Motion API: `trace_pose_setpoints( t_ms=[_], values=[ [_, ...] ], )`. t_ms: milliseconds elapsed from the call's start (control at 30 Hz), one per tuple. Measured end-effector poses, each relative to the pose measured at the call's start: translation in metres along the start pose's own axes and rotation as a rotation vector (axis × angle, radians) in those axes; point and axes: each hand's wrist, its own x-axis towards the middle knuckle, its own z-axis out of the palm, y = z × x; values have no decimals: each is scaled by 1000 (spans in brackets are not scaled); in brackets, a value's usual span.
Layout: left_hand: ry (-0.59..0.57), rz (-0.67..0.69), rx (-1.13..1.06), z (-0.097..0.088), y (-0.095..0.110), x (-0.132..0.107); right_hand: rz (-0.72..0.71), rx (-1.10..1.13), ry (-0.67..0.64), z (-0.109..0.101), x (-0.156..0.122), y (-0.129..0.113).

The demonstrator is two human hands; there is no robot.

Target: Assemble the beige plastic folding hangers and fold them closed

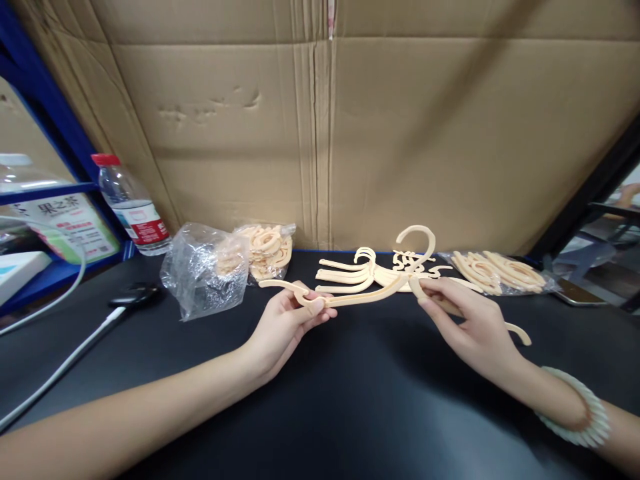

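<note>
Both hands are raised above the black table with cream-coloured plastic clothes hanger parts. My left hand [287,327] pinches the arm of a clothes hanger piece [370,298], thumb on top; its curved hook rises at the other end, near my right fingers. My right hand [467,320] is closed on a second hanger arm [519,332], mostly covered by the fingers, its curved tip showing beyond the knuckles. The two pieces meet or nearly meet below the hook; I cannot tell whether they are joined. Just behind lies a row of several hangers [345,275] with hooks up.
Clear plastic bags of hanger parts lie at the back left [270,250] and back right [500,272]. A crumpled clear bag [200,273], a red-capped bottle [140,213] and a white cable [65,367] are on the left. A cardboard wall [400,133] closes off the back.
</note>
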Motion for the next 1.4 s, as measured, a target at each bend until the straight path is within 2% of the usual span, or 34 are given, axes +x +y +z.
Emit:
trace_pose_setpoints(
  t_ms=[200, 267, 333, 400, 467, 533, 600, 667, 800, 900, 1067, 1400],
  values=[
    [-1, 4, 39, 1, 1, 0, 121, 43, 22, 4, 0, 7],
    [-2, 17, 138, 2, 0, -2, 150, 38, 23, 3, 2, 9],
    [-70, 58, 339, 5, -1, -7, 169, 20, 18, 1, 5, 10],
    [-216, 166, 610, 8, -2, -15, 164, 4, 5, -1, 7, 11],
    [-412, 353, 867, 11, -4, -25, 132, 7, -26, -1, 6, 11],
    [-604, 546, 1024, 12, -7, -33, 84, 20, -85, 1, 5, 9],
    [-656, 693, 1090, 12, -10, -39, 45, 36, -172, 2, 3, 6],
    [-656, 751, 1148, 11, -11, -40, 48, 39, -275, 3, 1, 2],
    [-711, 700, 1327, 10, -5, -37, 31, -62, -480, 1, 1, -3],
    [-754, 695, 1454, 11, -3, -35, 23, -101, -551, -1, 3, -4],
    [-767, 705, 1549, 11, -4, -35, 51, -95, -563, -2, 3, -2],
    [-748, 634, 1570, 12, -4, -35, 55, -123, -520, 4, 2, 15]
  ],
)
